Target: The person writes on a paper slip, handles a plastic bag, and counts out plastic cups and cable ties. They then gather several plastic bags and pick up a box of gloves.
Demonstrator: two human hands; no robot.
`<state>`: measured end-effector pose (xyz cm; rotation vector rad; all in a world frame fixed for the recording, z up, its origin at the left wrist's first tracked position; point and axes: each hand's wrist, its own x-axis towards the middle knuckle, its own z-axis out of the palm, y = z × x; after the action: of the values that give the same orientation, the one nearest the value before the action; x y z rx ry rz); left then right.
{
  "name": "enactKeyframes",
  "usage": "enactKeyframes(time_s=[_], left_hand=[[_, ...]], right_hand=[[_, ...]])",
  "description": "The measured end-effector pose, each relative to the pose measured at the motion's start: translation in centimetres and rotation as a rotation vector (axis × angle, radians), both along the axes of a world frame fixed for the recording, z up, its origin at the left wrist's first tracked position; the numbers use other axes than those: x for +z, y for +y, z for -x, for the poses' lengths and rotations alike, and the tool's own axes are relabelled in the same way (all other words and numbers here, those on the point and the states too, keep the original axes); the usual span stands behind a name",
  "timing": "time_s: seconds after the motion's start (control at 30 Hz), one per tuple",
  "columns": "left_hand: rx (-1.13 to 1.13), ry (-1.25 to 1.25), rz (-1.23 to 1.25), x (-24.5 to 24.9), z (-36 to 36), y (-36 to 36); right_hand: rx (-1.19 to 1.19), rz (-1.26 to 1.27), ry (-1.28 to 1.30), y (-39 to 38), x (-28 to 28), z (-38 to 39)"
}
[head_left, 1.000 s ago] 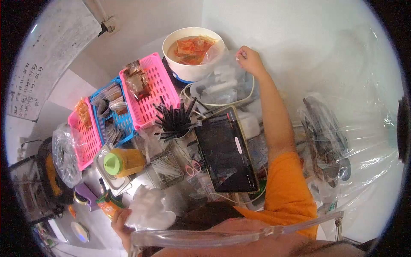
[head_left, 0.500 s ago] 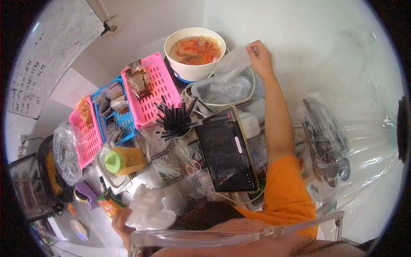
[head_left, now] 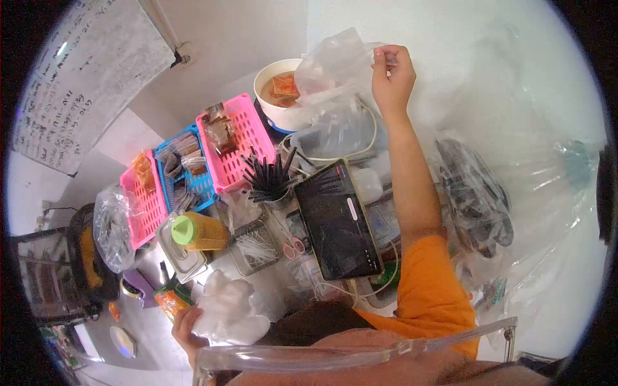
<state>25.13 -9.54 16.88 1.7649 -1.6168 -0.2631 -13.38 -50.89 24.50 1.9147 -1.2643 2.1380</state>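
Right hand point(head_left: 391, 76), top centre: fingers pinched shut on the edge of a clear bag point(head_left: 331, 64), which hangs above the bowl point(head_left: 273, 114). Left hand point(head_left: 185, 328), lower left: closed around a white wad point(head_left: 228, 315). A clean pull likely needs a firm pinch and a straight upward draw, keeping the bag clear of the bowl and straws point(head_left: 270, 177).

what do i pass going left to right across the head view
crumpled clear plastic bag, left pink plastic basket, blue plastic basket, second pink plastic basket, cup of black straws, black tablet, right hand pinching a thin clear bag, dark plastic-wrapped bundle
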Motion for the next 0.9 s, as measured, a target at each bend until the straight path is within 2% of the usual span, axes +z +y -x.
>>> enactKeyframes(time_s=[0.13,0.17,0.23,0.3,0.37,0.43,0.53,0.6,0.63,0.67,0.7,0.73,0.77,0.9], left_hand=[[0.116,0.014,0.062,1.6,1.8,1.1],[0.087,0.018,0.157,2.0,2.3,1.0],[0.033,0.008,0.309,3.2,3.6,0.2],[-0.031,-0.015,0.417,5.0,4.9,-0.5],[-0.085,-0.03,0.466,6.2,6.1,0.0],[-0.123,-0.038,0.476,7.0,7.0,0.8],[-0.135,-0.049,0.45,7.5,7.0,3.3],[-0.107,-0.055,0.421,7.6,6.9,4.9],[-0.091,-0.059,0.408,7.5,6.7,5.7],[-0.077,-0.053,0.397,7.3,6.7,6.3],[-0.05,-0.055,0.382,7.2,6.4,7.2],[-0.026,-0.051,0.372,7.0,6.3,7.8],[0.005,-0.053,0.358,6.9,6.0,8.6],[0.131,-0.047,0.305,6.3,5.6,11.5]], right_hand=[[0.29,0.142,-0.211,4.4,3.5,-2.9],[0.371,0.164,-0.24,6.4,4.6,-3.9],[0.537,-0.025,-0.133,12.0,6.6,-5.9],[0.618,0.131,0.236,16.8,8.7,-8.0],[0.955,0.011,0.365,21.9,9.1,-10.3],[1.268,0.078,0.431,25.4,8.8,-12.0],[1.556,-0.214,0.334,26.4,10.0,-10.1],[1.511,-0.564,-0.082,21.5,7.6,-7.4],[0.879,-0.645,0.279,17.4,5.8,-5.3],[0.466,-0.732,0.642,14.3,3.6,-2.3],[0.096,-0.83,0.972,12.7,1.1,0.1],[-0.063,-0.973,1.058,9.5,-4.1,3.2],[-0.078,-1.142,1.205,7.5,-6.5,5.1],[0.002,-1.303,1.261,0.2,-18.6,8.6]])
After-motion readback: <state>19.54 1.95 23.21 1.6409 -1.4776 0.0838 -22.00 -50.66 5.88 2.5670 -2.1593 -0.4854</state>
